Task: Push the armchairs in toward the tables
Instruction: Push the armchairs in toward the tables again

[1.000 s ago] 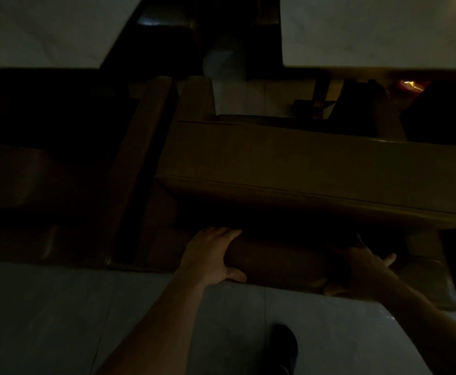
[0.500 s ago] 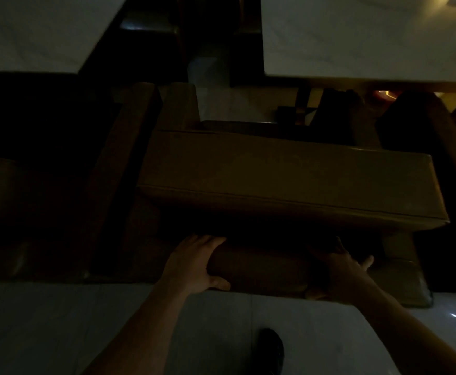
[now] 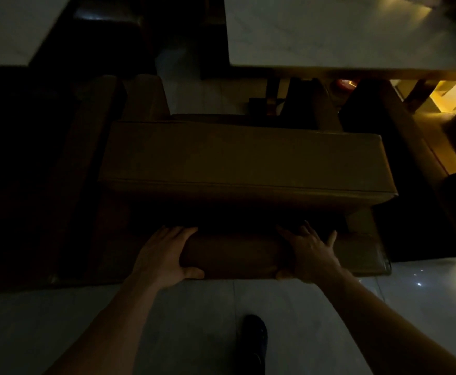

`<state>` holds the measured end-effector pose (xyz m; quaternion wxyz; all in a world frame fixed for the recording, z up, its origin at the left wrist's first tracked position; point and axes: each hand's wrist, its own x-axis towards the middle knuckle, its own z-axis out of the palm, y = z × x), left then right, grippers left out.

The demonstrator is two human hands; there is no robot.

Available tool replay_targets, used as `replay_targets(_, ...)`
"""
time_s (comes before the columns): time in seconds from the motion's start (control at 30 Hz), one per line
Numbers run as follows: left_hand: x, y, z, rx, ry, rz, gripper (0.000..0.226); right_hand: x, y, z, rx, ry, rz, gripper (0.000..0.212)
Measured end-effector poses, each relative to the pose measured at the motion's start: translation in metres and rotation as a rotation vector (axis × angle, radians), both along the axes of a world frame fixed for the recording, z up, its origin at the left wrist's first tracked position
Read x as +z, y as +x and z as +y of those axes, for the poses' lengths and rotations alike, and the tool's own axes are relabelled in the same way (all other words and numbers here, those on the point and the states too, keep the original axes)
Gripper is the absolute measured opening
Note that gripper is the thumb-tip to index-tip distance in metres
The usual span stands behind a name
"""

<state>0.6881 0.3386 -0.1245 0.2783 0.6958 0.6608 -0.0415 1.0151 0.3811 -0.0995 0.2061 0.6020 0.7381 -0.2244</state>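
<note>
A brown leather armchair (image 3: 243, 158) fills the middle of the dim view, seen from behind and above, its wide backrest top facing me. My left hand (image 3: 164, 255) and my right hand (image 3: 310, 253) both clasp the rounded lower back edge of the armchair, fingers over the top, thumbs underneath. A pale table (image 3: 337, 33) stands beyond the chair at the upper right. Its dark legs show under the near edge.
A second pale table (image 3: 7, 25) is at the upper left. Another brown armchair (image 3: 67, 169) stands close on the left, a further one (image 3: 421, 147) on the right. My dark shoe (image 3: 255, 339) rests on the light tiled floor (image 3: 45, 320).
The armchair and the right table have come nearer in view. My right hand has shifted left along the chair's lower back edge and now shows fully.
</note>
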Motion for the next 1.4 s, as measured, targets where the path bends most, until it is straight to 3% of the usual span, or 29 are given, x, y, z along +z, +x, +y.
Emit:
replay_targets(0.33, 0.006, 0.01, -0.008, 0.017, 0.063, 0.025, 0.111, -0.01, 0.003, -0.036, -0.043, 0.194, 0.037, 0.108)
replay_targets(0.77, 0.004, 0.014, -0.012, 0.018, 0.15, 0.037, 0.106, -0.017, 0.017, -0.029, -0.002, 0.164, 0.133, 0.101)
replay_targets(1.4, -0.004, 0.021, -0.004, 0.023, 0.149, 0.013, 0.106, -0.008, 0.021, -0.02, -0.024, 0.176, 0.094, 0.103)
